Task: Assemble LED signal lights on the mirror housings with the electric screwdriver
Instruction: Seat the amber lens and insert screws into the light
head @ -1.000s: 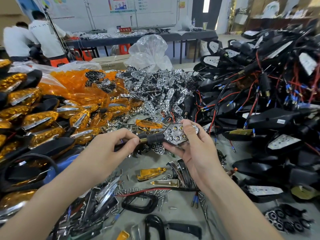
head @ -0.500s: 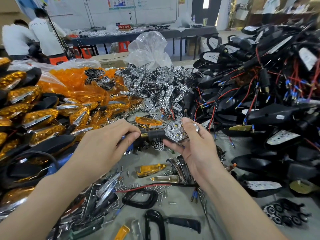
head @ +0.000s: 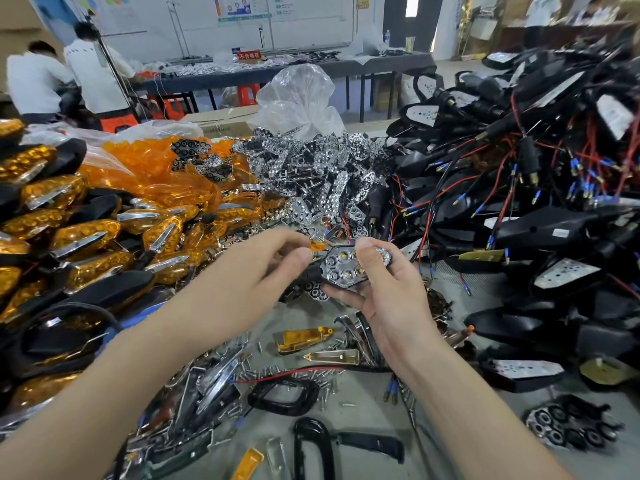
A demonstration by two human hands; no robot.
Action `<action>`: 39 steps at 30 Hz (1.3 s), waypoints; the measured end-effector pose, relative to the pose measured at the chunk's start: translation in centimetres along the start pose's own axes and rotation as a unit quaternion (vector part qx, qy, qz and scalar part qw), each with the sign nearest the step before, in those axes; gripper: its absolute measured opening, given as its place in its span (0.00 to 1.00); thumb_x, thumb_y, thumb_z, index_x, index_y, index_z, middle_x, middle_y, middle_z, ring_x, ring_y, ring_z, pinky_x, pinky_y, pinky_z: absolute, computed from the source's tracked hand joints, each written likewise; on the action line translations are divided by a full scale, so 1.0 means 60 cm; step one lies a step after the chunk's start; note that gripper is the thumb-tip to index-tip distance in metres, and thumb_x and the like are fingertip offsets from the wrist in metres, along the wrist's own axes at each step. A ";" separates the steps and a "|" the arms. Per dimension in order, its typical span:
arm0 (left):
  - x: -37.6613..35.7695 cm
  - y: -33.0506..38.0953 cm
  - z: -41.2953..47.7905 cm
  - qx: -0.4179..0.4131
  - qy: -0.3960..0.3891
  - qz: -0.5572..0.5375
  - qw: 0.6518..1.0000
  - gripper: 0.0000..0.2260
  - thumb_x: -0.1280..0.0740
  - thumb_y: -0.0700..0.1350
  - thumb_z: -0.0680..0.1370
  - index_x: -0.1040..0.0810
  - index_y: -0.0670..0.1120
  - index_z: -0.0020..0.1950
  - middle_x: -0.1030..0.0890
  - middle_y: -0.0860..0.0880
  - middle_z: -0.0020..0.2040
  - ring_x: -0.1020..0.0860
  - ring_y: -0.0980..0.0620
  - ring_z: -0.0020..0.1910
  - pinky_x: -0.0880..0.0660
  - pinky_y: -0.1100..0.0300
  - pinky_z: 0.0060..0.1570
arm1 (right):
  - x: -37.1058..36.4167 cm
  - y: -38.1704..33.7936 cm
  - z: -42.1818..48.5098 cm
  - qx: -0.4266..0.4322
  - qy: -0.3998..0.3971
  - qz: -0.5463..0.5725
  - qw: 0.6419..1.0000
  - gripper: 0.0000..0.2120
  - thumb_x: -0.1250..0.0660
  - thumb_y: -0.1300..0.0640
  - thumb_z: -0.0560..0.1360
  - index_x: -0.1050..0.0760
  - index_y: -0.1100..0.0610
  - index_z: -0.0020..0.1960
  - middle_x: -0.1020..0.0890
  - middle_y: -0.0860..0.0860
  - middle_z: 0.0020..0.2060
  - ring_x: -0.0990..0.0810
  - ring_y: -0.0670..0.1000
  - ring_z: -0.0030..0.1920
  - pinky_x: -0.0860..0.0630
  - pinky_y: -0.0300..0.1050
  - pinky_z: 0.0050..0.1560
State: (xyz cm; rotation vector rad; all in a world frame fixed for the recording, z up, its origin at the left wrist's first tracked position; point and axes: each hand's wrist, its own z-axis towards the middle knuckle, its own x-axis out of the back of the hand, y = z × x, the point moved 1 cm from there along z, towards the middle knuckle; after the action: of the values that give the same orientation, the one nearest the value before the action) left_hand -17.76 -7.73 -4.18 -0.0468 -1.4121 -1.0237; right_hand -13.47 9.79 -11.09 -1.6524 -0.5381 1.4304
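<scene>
An LED signal light (head: pixel 341 268) is being held at mid-table: the right hand (head: pixel 391 296) is closed around its reflector, and the left hand (head: pixel 249 271) is pinched on its black stem. A far red sign (head: pixel 248 55) is being displayed; its writing is illegible.

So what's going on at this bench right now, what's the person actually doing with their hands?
A person is working on one signal light over a cluttered bench. The right hand grips a black housing fitted with a chrome multi-cup LED reflector, thumb pressed on its face. The left hand pinches the housing's black stem end. Finished amber-lensed lights are piled to the left, wired black housings to the right, and loose small silver screws lie scattered below. No electric screwdriver is identifiable.
</scene>
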 end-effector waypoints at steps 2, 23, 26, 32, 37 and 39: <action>-0.018 0.009 0.019 0.015 -0.047 -0.013 0.999 0.17 0.42 0.62 0.79 0.26 0.58 0.63 0.20 0.64 0.49 0.22 0.69 0.46 0.28 0.75 0.42 | 0.000 0.001 -0.001 -0.001 -0.015 -0.012 1.000 0.13 0.31 0.51 0.77 0.23 0.59 0.56 0.14 0.57 0.47 0.13 0.55 0.46 0.16 0.51 0.44; -0.062 0.007 0.040 0.082 -0.016 -0.034 0.996 0.04 0.40 0.50 0.84 0.26 0.58 0.55 0.22 0.52 0.32 0.34 0.58 0.22 0.35 0.61 0.25 | -0.003 -0.001 -0.006 0.022 -0.028 -0.048 0.998 0.16 0.37 0.46 0.79 0.16 0.55 0.52 0.15 0.59 0.57 0.14 0.59 0.52 0.16 0.52 0.48; -0.054 0.010 0.043 0.087 -0.059 -0.046 0.993 0.06 0.41 0.50 0.84 0.24 0.54 0.54 0.28 0.56 0.27 0.35 0.59 0.21 0.38 0.66 0.22 | -0.003 -0.001 -0.003 -0.001 -0.021 -0.036 0.999 0.18 0.37 0.45 0.77 0.17 0.57 0.53 0.14 0.60 0.55 0.14 0.58 0.50 0.15 0.53 0.46; -0.032 0.013 0.043 0.088 -0.119 -0.022 0.989 0.13 0.42 0.57 0.83 0.24 0.50 0.50 0.24 0.51 0.35 0.32 0.61 0.25 0.34 0.67 0.26 | -0.005 -0.008 -0.003 -0.043 -0.043 0.005 0.998 0.21 0.40 0.45 0.80 0.21 0.59 0.61 0.14 0.59 0.56 0.14 0.56 0.53 0.16 0.50 0.48; -0.036 0.016 0.038 0.074 -0.120 -0.042 0.989 0.10 0.36 0.56 0.81 0.25 0.53 0.59 0.16 0.49 0.52 0.19 0.50 0.51 0.23 0.46 0.56 | -0.001 -0.005 -0.005 -0.002 -0.055 -0.047 0.997 0.14 0.41 0.52 0.84 0.18 0.57 0.55 0.14 0.60 0.53 0.15 0.54 0.50 0.18 0.46 0.45; -0.042 0.018 0.037 0.084 -0.090 -0.055 0.991 0.09 0.35 0.54 0.81 0.26 0.55 0.59 0.17 0.47 0.52 0.19 0.47 0.54 0.24 0.44 0.57 | -0.003 -0.004 -0.006 0.008 -0.056 -0.048 0.997 0.14 0.39 0.50 0.82 0.18 0.56 0.54 0.14 0.58 0.54 0.15 0.53 0.50 0.18 0.45 0.45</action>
State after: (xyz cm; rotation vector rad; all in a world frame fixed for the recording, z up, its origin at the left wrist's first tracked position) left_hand -18.39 -4.42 -5.14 0.0640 -1.6765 -1.0065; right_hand -13.13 9.66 -10.77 -1.5196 -0.6597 1.4588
